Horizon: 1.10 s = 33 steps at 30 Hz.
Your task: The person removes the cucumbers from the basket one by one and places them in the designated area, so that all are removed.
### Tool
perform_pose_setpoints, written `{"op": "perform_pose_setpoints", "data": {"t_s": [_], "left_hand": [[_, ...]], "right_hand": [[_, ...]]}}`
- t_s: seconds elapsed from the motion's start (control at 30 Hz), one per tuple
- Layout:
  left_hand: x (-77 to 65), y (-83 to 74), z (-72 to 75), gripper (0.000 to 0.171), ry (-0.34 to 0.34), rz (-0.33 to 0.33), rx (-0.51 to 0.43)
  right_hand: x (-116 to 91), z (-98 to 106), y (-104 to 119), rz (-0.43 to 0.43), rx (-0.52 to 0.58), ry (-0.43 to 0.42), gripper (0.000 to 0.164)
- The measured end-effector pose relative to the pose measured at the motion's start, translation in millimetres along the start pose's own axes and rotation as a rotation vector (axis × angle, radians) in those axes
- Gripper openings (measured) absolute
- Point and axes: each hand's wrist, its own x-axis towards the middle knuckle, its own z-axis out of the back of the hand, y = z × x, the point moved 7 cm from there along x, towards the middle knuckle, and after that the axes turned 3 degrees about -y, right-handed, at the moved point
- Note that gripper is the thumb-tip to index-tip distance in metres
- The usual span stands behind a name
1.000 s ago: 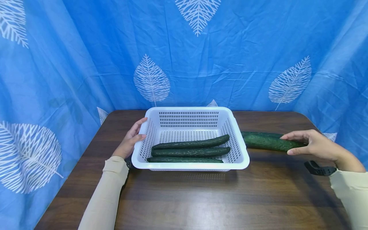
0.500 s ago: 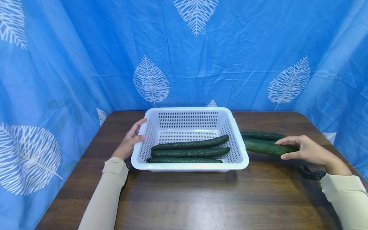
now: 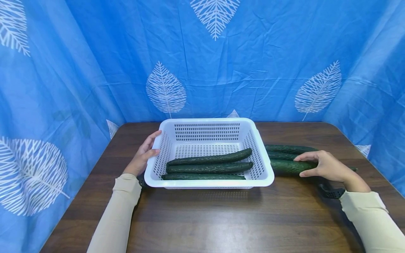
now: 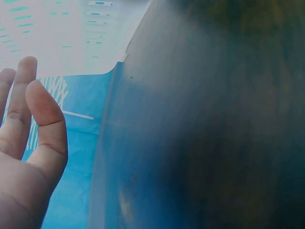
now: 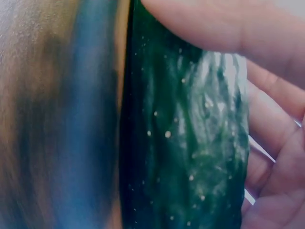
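Note:
A white perforated plastic basket (image 3: 210, 183) stands on the table with three dark green cucumbers lying inside, one of them the rear cucumber (image 3: 209, 158). My left hand (image 3: 142, 154) rests on the basket's left side, thumb and fingertips touching the rim; in the left wrist view its fingers (image 4: 46, 107) are fairly straight. To the right of the basket, my right hand (image 3: 324, 167) holds the nearest cucumber (image 3: 284, 167) between thumb and fingers. The right wrist view shows that cucumber's bumpy skin (image 5: 186, 133) close up. Its left end is hidden behind the basket.
Two more cucumbers lie behind the held one, a rear cucumber (image 3: 291, 149) and a middle cucumber (image 3: 281, 155), their left ends hidden by the basket. The brown wooden table (image 3: 202, 218) reaches back to a blue leaf-print curtain (image 3: 265, 52).
My right hand has moved left and toward me with the front cucumber, so a middle cucumber now shows behind it. My left hand and the basket stay in place.

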Motion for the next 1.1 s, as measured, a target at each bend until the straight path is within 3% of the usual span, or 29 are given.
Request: {"op": "perform_pose_setpoints", "data": {"t_s": [0.63,1.1], "left_hand": [[0.0,-0.3,-2.3,0.078,-0.008,0.005,-0.011],[-1.5,1.3,0.0,0.073,-0.014,0.009,-0.015]], "right_hand": [[4,-16,7,-0.082,-0.012,-0.002,0.046],[7,-15,12,0.034,-0.097,-0.094,0.041]]}}
